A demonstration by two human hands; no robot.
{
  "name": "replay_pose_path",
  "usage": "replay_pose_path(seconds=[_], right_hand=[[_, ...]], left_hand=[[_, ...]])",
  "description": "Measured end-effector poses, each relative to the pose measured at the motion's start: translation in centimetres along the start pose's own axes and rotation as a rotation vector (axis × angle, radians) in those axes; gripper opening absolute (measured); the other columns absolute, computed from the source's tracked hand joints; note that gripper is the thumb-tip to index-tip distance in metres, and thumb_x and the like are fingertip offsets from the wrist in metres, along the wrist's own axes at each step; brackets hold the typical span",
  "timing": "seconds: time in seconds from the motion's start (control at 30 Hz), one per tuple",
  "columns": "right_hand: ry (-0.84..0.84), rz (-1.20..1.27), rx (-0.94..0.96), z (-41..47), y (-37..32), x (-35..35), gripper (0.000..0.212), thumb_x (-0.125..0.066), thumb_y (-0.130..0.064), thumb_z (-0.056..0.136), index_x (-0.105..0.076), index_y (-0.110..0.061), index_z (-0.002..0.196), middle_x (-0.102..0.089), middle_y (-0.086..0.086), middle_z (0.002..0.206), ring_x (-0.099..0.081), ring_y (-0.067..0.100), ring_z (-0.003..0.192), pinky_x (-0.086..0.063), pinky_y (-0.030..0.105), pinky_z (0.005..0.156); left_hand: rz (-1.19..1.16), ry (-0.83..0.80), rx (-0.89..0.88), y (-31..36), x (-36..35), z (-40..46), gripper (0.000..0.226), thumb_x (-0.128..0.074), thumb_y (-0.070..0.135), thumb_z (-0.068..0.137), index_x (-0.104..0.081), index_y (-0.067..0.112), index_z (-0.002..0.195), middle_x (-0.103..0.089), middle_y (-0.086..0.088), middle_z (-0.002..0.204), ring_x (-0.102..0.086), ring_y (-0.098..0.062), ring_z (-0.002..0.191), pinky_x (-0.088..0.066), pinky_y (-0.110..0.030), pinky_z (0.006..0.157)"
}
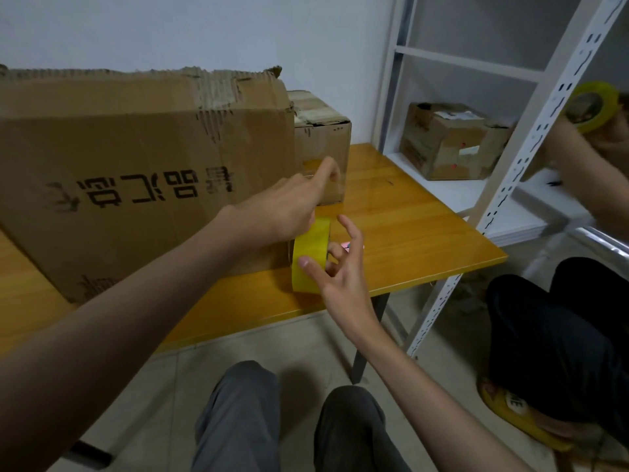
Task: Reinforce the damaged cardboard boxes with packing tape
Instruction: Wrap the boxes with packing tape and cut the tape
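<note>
A large torn cardboard box (129, 158) with black printed characters stands on the wooden table (408, 226). Behind its right end sits a smaller taped box (323, 131). A yellow roll of packing tape (309, 257) stands on edge at the large box's lower right corner. My right hand (340, 264) holds the roll, thumb on its outer face and fingers in the core. My left hand (292, 202) pinches the free end of clear tape, drawn up from the roll in front of the smaller box.
A white metal shelf rack (510, 148) stands right of the table and holds another taped cardboard box (449, 141). A second person sits at the far right, holding another yellow tape roll (592, 103). My knees are below the table's near edge.
</note>
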State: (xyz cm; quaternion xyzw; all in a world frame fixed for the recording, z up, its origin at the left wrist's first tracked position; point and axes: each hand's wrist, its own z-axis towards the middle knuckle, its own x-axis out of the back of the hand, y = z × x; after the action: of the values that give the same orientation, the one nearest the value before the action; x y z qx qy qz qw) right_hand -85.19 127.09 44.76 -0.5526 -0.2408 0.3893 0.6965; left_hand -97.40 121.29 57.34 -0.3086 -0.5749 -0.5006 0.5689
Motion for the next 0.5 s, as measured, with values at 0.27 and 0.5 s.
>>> replay_pose_path(seconds=[0.27,0.5], right_hand=[[0.091,-0.060,0.037,1.6,-0.9,0.2,0.036,-0.072,-0.021,0.095,-0.044,-0.030,0.117,-0.058,0.010,0.098,-0.054,0.025,0.082,-0.044,0.039,0.069],[0.040,-0.162,0.103,0.7,-0.7,0.5,0.027,-0.068,-0.020,0.098,-0.043,-0.026,0.105,-0.048,0.004,0.092,-0.042,0.026,0.072,-0.034,0.032,0.062]], left_hand=[[-0.025,0.031,-0.116,0.4,1.2,-1.8,0.063,-0.053,-0.012,0.085,-0.028,0.016,0.136,-0.062,-0.003,0.082,-0.058,-0.015,0.071,-0.045,-0.031,0.062],[0.044,0.108,-0.071,0.2,0.5,-0.2,0.060,-0.055,-0.011,0.087,-0.027,0.020,0.130,-0.064,-0.004,0.075,-0.053,-0.012,0.069,-0.050,-0.039,0.065]])
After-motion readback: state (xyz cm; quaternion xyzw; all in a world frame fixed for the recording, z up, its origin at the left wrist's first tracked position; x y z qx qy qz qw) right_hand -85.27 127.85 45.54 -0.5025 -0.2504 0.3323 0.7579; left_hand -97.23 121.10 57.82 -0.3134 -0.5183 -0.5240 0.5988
